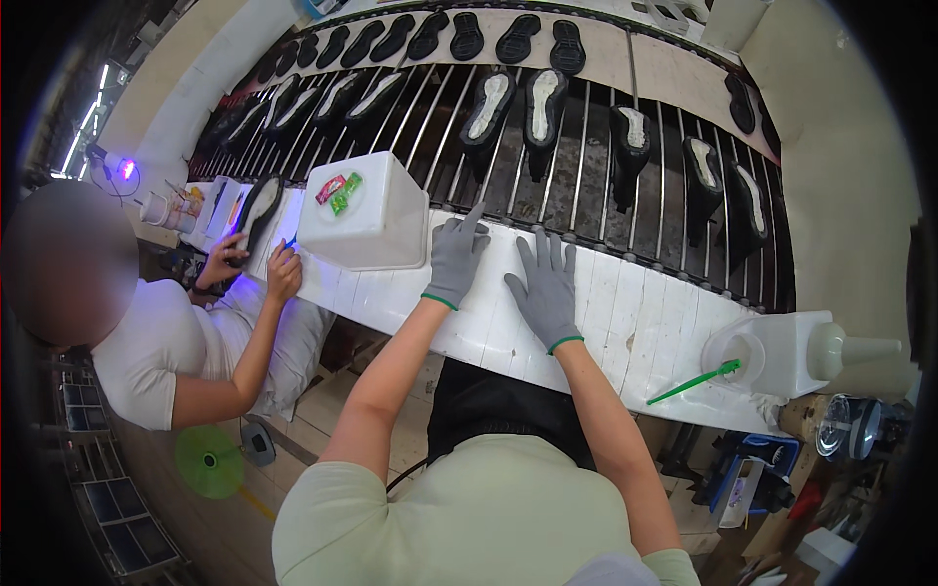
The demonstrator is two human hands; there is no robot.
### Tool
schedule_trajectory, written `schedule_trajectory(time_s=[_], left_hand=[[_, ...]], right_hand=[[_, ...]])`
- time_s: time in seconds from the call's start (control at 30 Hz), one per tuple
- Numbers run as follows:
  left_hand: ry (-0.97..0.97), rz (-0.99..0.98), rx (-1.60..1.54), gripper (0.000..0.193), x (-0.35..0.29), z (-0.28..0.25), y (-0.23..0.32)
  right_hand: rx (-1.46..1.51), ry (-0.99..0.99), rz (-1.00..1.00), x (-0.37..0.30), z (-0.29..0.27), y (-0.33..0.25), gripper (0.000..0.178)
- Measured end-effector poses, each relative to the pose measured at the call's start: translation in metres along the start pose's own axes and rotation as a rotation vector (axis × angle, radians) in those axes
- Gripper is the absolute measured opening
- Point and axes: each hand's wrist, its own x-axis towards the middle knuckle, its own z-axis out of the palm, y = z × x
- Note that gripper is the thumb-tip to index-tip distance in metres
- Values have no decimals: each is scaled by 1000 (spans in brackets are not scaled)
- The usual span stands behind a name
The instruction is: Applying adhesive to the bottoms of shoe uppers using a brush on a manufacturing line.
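Observation:
My left hand (456, 262), in a grey glove with a green cuff, lies on the white worktop (606, 313) with its index finger stretched toward the rollers. Beside it, my right hand (547, 290), gloved the same way, rests palm down with its fingers spread. Neither holds anything. Just beyond the hands, black shoe uppers (543, 112) with pale undersides facing up stand on a roller conveyor (586, 166). Left of my left hand is an upturned white plastic tub (391, 225), with small red and green packets (340, 193) on top.
Black soles (518, 39) line a beige belt behind the rollers. At the right are a white bottle (831, 352), a clear cup (735, 354) and a green brush (694, 382). A co-worker (186, 332) on the left holds a black shoe upper (258, 215) and a blue-handled tool.

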Motion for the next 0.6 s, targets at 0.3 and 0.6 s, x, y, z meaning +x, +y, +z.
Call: schedule_trajectory(time_s=[0.3, 0.6], left_hand=[[-25, -211, -58, 36, 4, 10, -8], [-30, -267, -250, 45, -4, 6, -10]], right_hand=[[7, 39, -12, -3, 6, 3, 61], [-8, 3, 9, -2, 4, 1, 60]])
